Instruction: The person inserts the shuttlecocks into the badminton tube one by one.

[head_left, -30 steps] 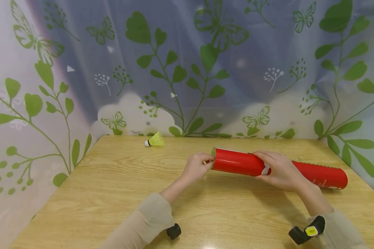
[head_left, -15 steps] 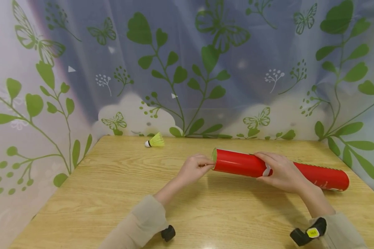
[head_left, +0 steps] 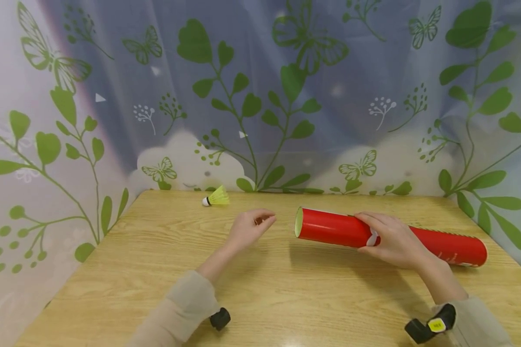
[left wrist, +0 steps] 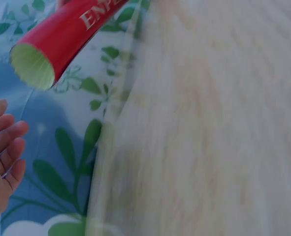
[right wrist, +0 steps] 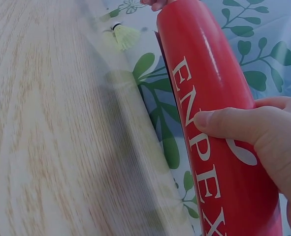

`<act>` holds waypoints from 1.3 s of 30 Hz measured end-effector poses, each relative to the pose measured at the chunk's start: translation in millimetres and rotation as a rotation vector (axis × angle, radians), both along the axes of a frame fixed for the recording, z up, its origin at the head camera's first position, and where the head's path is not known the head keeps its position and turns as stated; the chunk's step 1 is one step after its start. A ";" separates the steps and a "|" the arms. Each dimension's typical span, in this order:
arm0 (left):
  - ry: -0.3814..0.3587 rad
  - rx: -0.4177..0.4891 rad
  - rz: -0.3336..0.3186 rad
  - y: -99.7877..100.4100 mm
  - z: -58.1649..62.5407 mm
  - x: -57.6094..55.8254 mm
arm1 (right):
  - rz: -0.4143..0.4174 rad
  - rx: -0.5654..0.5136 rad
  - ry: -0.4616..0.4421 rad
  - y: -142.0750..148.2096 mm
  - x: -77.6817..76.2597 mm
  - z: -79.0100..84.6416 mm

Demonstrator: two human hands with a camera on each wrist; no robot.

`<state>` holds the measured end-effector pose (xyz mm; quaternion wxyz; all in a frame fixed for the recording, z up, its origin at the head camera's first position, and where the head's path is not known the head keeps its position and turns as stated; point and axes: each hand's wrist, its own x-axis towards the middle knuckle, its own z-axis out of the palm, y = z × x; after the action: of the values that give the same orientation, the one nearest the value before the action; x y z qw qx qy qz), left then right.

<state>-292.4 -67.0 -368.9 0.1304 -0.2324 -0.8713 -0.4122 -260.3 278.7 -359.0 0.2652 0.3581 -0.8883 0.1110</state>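
My right hand (head_left: 390, 242) grips a long red shuttlecock tube (head_left: 330, 227) around its middle, the thumb lying across the white lettering in the right wrist view. The tube's left end is raised off the table with its mouth uncovered. A pale yellow-green lining shows inside in the left wrist view, and no shuttlecock is visible at the mouth. To the left of that mouth, apart from it, is my left hand (head_left: 248, 230), fingers loosely bent and holding nothing. A yellow shuttlecock (head_left: 217, 196) with a white base lies on its side near the table's back edge.
The wood-grain table (head_left: 156, 270) reaches back to a blue and white curtain (head_left: 356, 106) printed with green leaves and butterflies. More of this curtain borders the table's left and right sides. A black camera sits on each wrist.
My left hand has drawn away leftward from the tube's mouth, where its fingertips were inside the opening, and its fingers have loosened. The right hand and tube have stayed nearly still.
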 end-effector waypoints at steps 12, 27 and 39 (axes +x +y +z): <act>0.028 -0.077 0.236 -45.2 5.9 -30.1 | -0.003 0.001 -0.006 0.2 0.0 0.0; 0.039 -0.195 0.388 -82.8 10.6 -65.8 | 0.005 0.006 0.002 4.3 -3.6 -2.0; -0.023 -0.351 0.477 -91.4 3.6 -86.9 | -0.012 0.016 -0.007 5.1 -2.6 -2.9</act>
<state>-379.3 -158.5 -365.3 0.1714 -0.0352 -0.9607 -0.2156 -262.8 283.8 -361.8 0.2600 0.3546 -0.8922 0.1036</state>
